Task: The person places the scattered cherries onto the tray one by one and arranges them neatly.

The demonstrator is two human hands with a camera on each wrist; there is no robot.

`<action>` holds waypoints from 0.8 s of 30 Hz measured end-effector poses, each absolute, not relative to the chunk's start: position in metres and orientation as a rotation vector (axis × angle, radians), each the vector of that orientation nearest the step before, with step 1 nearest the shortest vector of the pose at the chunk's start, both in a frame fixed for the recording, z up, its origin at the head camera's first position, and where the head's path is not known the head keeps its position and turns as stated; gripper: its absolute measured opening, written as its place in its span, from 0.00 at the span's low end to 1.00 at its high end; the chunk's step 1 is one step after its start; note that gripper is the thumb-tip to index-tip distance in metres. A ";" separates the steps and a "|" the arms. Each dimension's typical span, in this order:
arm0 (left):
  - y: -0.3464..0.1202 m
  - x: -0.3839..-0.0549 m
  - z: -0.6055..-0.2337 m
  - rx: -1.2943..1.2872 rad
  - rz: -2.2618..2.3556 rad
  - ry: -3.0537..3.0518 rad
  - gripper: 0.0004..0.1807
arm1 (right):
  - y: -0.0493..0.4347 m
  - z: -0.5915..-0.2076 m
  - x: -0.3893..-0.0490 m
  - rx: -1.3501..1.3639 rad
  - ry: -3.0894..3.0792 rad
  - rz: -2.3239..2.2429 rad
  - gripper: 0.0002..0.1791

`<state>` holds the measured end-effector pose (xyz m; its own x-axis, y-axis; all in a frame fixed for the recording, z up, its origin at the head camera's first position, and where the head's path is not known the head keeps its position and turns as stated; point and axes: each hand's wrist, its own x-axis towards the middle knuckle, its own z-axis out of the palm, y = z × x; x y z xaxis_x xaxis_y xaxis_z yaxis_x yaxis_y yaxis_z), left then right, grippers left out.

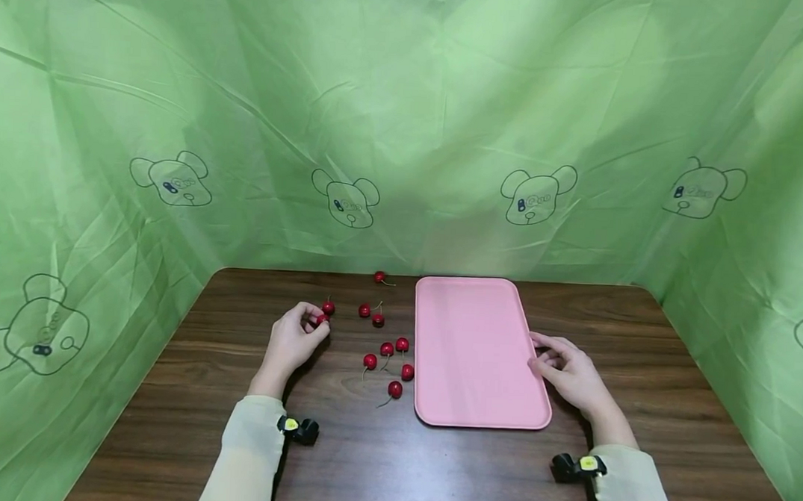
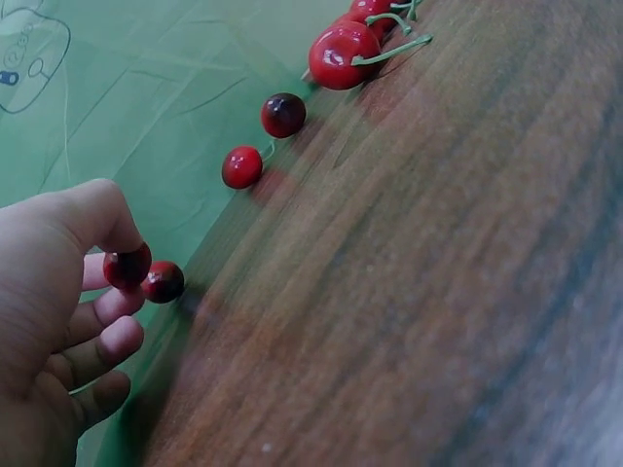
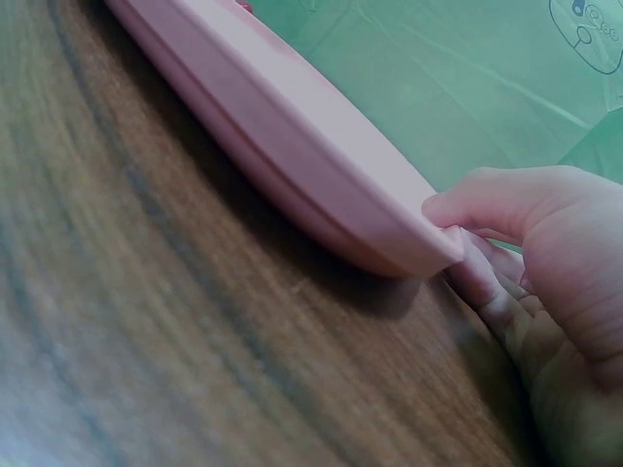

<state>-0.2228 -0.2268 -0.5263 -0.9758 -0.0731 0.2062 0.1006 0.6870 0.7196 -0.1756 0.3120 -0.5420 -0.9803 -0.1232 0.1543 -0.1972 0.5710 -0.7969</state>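
At the left of the wooden table, my left hand [image 1: 293,341] pinches a red cherry [image 2: 128,266] between thumb and fingers. Just beyond it lies another cherry [image 1: 329,307], close to the fingertips. A pink rectangular tray [image 1: 478,351] lies right of the middle with nothing on it. My right hand [image 1: 576,378] grips the tray's right rim; in the right wrist view the thumb is on top of the rim and fingers are beneath it. Several loose cherries with green stems, among them one cherry [image 1: 395,389] nearest me, lie between my left hand and the tray.
The dark wooden table [image 1: 473,470] ends at a green cloth backdrop [image 1: 440,133] with printed bear heads, which also hangs along both sides. One cherry [image 1: 379,277] rests near the table's far edge. A black wrist device [image 1: 299,429] sits on the left sleeve, with another on the right.
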 end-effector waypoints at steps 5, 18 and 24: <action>-0.225 -0.222 -0.523 -0.018 -1.156 -2.671 0.11 | 0.311 -0.539 -0.174 0.270 -2.716 1.396 0.27; -0.209 -0.222 -0.509 -0.061 -1.196 -2.573 0.11 | 0.312 -0.538 -0.174 0.241 -2.742 1.386 0.28; -0.189 -0.223 -0.496 -0.112 -1.248 -2.505 0.11 | 0.308 -0.535 -0.172 0.241 -2.733 1.410 0.28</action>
<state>-0.2226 -0.1888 -0.4959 -0.9396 -0.0795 0.3328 0.2179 0.6111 0.7610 -0.1720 0.3084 -0.5346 -0.9862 -0.1121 0.1220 -0.1644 0.5705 -0.8047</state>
